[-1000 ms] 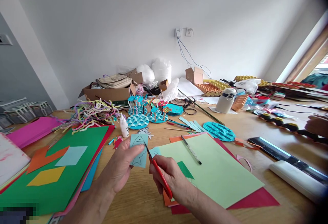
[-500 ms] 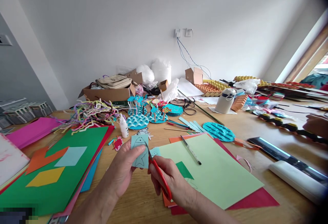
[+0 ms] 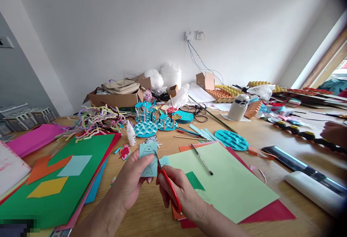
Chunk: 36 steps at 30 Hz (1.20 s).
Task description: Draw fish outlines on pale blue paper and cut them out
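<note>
Pinched between the thumb and fingers of my left hand (image 3: 135, 170) is a light blue piece of paper (image 3: 148, 150) with a fish outline drawn on it. My right hand (image 3: 177, 182) is closed round the red handles of a pair of scissors (image 3: 171, 190). The scissor blades point up and lie at the paper's right edge, beside the fish drawing. Another light blue scrap shows just behind the blades. Light green paper (image 3: 230, 182) lies to the right of my right hand, with a pen (image 3: 202, 159) on it.
A glue bottle (image 3: 130, 134) stands beyond my left hand. Behind it are blue round bases (image 3: 145, 130) bearing paper fish. Green card (image 3: 67, 200) with paper scraps lies at left, pipe cleaners (image 3: 100, 119) farther back. Another person's hand (image 3: 333, 132) is at the right edge.
The hands and the paper have barely moved. The paper has shifted very slightly to the right; the scissors stay at its right edge.
</note>
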Available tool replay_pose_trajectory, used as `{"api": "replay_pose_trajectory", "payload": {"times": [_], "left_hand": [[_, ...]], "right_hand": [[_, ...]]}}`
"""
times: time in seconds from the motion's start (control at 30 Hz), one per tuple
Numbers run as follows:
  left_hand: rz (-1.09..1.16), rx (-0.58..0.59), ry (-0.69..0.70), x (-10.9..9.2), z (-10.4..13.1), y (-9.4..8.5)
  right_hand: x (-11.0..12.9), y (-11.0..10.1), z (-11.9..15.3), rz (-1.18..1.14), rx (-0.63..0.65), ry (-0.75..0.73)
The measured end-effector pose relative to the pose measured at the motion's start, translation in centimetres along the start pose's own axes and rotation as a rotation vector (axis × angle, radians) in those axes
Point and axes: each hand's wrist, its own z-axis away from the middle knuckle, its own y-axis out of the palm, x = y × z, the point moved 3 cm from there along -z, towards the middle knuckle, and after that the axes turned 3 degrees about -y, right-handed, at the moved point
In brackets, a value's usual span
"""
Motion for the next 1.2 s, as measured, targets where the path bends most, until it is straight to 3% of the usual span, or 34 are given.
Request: {"api": "replay_pose_trajectory", "payload": {"times": [1.2], "left_hand": [[0.014, -0.009, -0.041, 0.76, -0.37, -0.44]], "right_hand": [[-0.45, -0.16, -0.12, 0.072, -0.025, -0.041]]}}
